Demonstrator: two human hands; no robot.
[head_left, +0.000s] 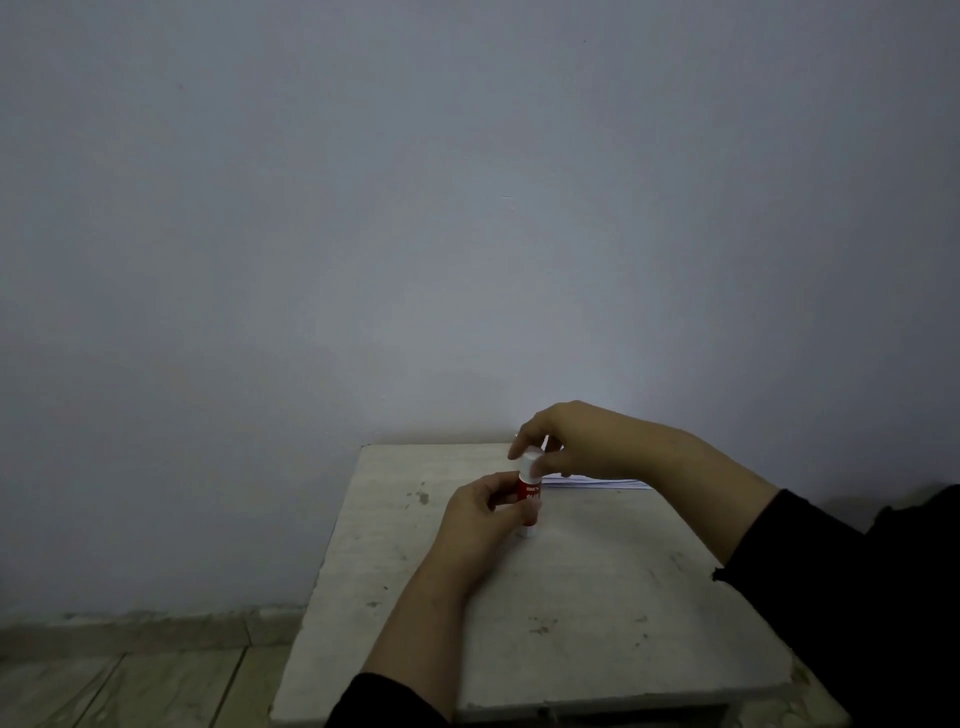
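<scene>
Two hands work the cap of one glue stick above a small table.

The glue stick (529, 491), red-bodied, stands upright just above the table (571, 597), long axis vertical. Its white cap (531, 462) is on top, directly under the right hand (576, 441), whose fingertips pinch the cap from above. The left hand (483, 512) is curled round the red body lower down, nearer the person. The cap likely comes off straight up along that axis. Behind the stick lies one thin stack of paper sheets (597, 484), too many to count, partly hidden by the right hand, with a bare wall (467, 208) beyond.
</scene>
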